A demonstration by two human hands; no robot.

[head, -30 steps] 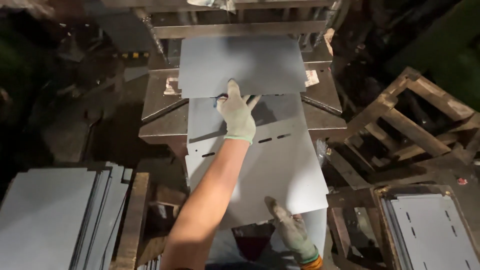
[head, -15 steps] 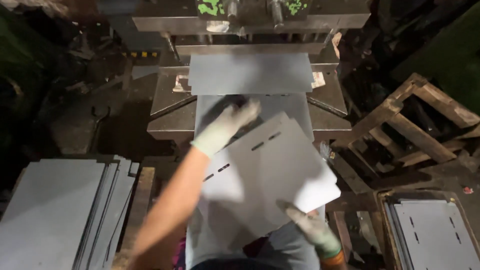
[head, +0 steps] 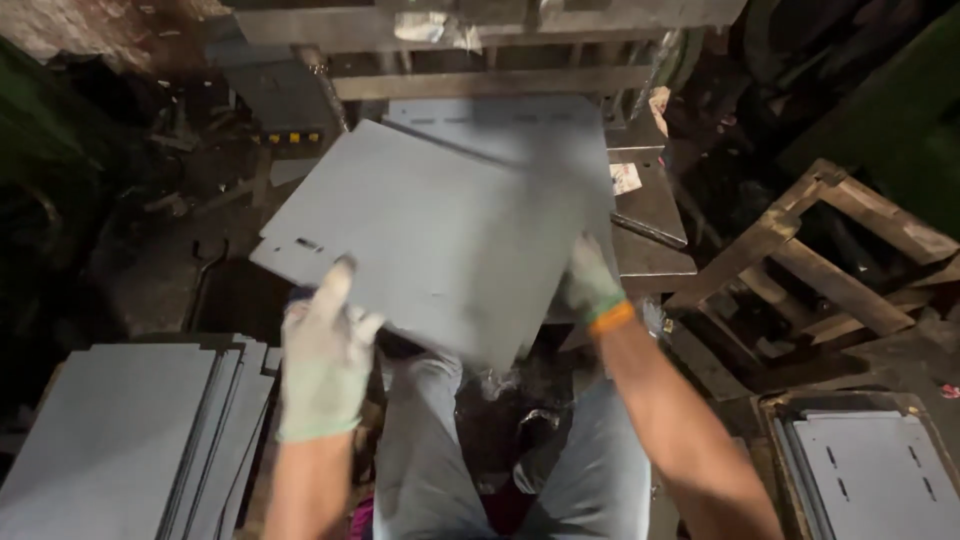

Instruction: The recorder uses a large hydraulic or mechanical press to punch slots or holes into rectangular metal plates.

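Hands (head: 590, 285) apparently hold sheet (head: 440, 235) above stacks (head: 130, 440).

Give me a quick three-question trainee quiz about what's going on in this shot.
1. True or false: both gloved hands grip the grey sheet.
2. Which side is the plain sheet stack on: A left, B right?
3. What colour is the right glove's cuff?

Key:
1. True. The left hand and right hand each hold an edge.
2. A. The slotted sheets in the tray lie right.
3. Orange.
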